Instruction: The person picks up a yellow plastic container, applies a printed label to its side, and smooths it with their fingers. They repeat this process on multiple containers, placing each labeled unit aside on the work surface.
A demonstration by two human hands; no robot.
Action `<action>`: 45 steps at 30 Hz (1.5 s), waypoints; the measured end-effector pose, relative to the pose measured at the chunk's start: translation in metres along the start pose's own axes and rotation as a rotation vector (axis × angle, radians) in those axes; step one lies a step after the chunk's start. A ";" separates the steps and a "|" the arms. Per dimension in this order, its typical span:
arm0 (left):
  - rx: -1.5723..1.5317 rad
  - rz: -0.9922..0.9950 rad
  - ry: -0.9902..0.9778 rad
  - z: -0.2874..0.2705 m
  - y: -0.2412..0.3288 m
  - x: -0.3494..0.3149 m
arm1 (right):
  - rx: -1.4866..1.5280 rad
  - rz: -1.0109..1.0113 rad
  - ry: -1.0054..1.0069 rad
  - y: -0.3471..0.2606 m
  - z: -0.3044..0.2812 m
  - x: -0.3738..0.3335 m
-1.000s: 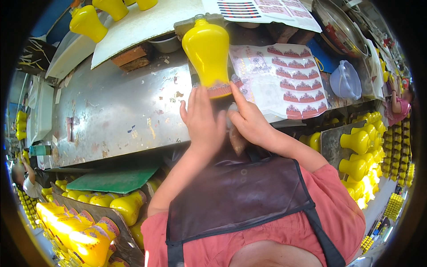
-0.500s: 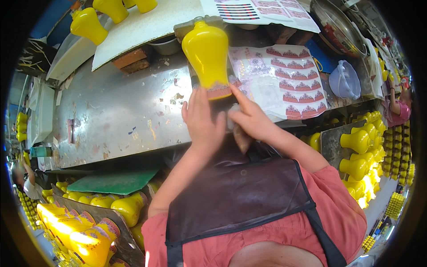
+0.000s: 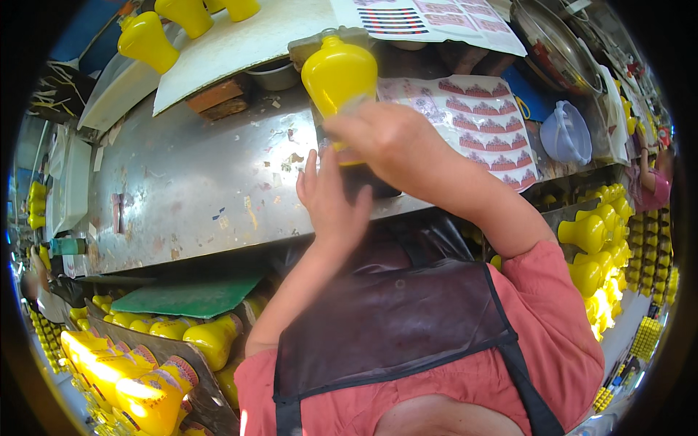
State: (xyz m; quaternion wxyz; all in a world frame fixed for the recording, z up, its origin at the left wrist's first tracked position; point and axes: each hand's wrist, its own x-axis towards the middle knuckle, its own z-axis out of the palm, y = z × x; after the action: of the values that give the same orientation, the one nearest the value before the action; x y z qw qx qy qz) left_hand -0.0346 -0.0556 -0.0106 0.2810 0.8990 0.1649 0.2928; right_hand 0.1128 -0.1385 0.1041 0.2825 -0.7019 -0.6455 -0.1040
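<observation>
The left hand (image 3: 329, 190) is spread wide, thumb well apart from the fingers, with its fingertips at the lower left edge of a glossy yellow bottle (image 3: 339, 73). The right hand (image 3: 396, 136) reaches across the bottle's lower part with its fingers bent together; a pale, blurred item shows at their tips, but I cannot tell what it is or how firmly it is held. The bottle lies just beyond both hands, its neck pointing away from them near a grey block (image 3: 304, 51), and its lower part is mostly hidden by the right hand. To the right of the hands, a sheet of red and purple decals (image 3: 488, 122) lies on the metal tabletop (image 3: 174, 174), and farther right stands a pale lilac bucket (image 3: 566, 139). Ahead and to the left of the hands, a white board (image 3: 225, 45) rests over bricks (image 3: 215, 98), with more yellow bottles (image 3: 148, 45) at its far edge. Nearer the body, left of the left hand, a green board (image 3: 185, 296) lies over further bottles.
</observation>
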 end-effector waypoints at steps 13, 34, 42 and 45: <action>0.002 0.017 -0.013 -0.006 0.006 -0.003 | 0.303 0.582 0.213 0.014 0.015 -0.056; 0.024 0.037 0.013 -0.004 0.006 -0.002 | 0.490 0.824 -0.333 -0.012 0.027 -0.081; 0.001 -0.011 -0.011 -0.006 0.006 0.002 | -0.036 0.718 -0.201 -0.019 0.029 -0.038; -0.019 -0.023 -0.004 -0.007 0.007 0.002 | -0.035 0.743 -0.219 -0.019 0.029 -0.033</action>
State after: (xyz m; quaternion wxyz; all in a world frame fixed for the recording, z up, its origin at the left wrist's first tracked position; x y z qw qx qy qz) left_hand -0.0367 -0.0573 -0.0009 0.2931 0.8949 0.1720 0.2894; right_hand 0.0835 -0.1509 0.0684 0.2182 -0.8995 -0.3719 0.0702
